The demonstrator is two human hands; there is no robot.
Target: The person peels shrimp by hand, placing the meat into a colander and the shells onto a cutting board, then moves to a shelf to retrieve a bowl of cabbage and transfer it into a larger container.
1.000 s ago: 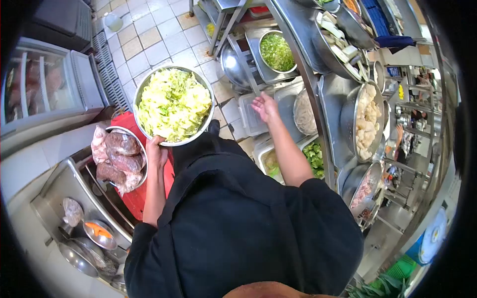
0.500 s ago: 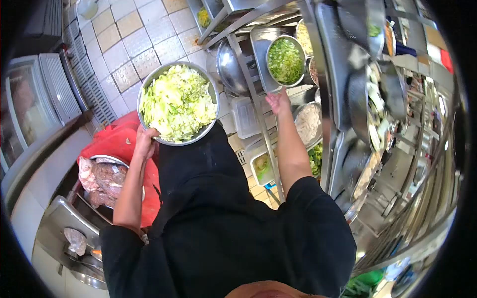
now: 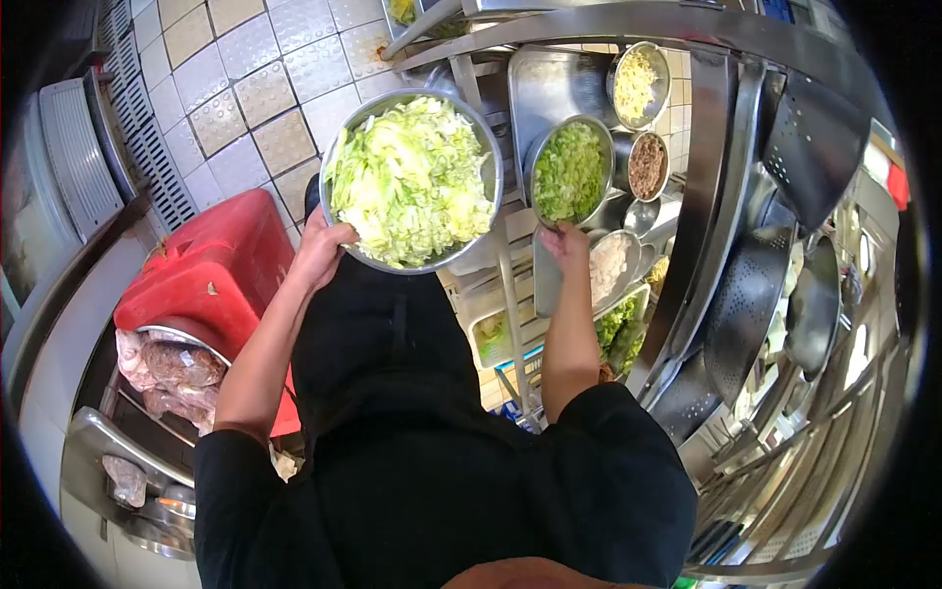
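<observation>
My left hand [image 3: 322,251] grips the lower left rim of a wide metal bowl [image 3: 488,169], thumb over the edge. Shredded cabbage [image 3: 407,187] fills that bowl, which is held above my legs. On the other side, my right hand [image 3: 566,247] reaches through the shelf frame, its fingers closed at the near rim of a smaller metal bowl [image 3: 607,165]. Chopped green leaves [image 3: 569,175] lie inside it. Close by are a metal tray [image 3: 549,83], a bowl of yellow shreds [image 3: 636,88] and a bowl of brown minced food [image 3: 648,167].
A red plastic container [image 3: 221,240] stands at left, with a bowl of raw meat [image 3: 182,368] near it. Metal shelf rails [image 3: 706,196] separate me from perforated pans [image 3: 751,294]. Below my right forearm are leafy greens [image 3: 618,329]. The floor is tiled [image 3: 260,59].
The cabbage bowl has moved right, toward the shelf. My right hand, open beside the smaller bowl before, now has its fingers closed at its rim. The view has shifted.
</observation>
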